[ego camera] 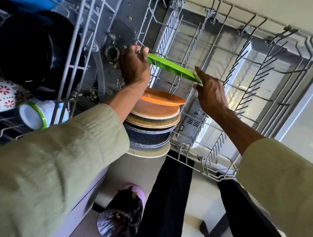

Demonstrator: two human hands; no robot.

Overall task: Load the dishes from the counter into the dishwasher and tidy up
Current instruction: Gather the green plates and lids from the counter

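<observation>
While both hands clamp flat green plastic plate point(172, 67) edge-on — left hand point(134, 66) pinching one rim, right hand point(210, 90) gripping opposite rim — plate sits among tines at near-left corner of grey wire lower rack point(238, 90). Just beside it: orange plate point(160, 98), then stacked plates point(150, 125) standing along rack's left edge.

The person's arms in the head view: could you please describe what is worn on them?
Both arms wear loose, long sleeves of pale olive-green woven cloth, creased. The left sleeve shows a stitched cuff at the forearm; the right sleeve ends likewise. No gloves, rings or watch visible.
</observation>
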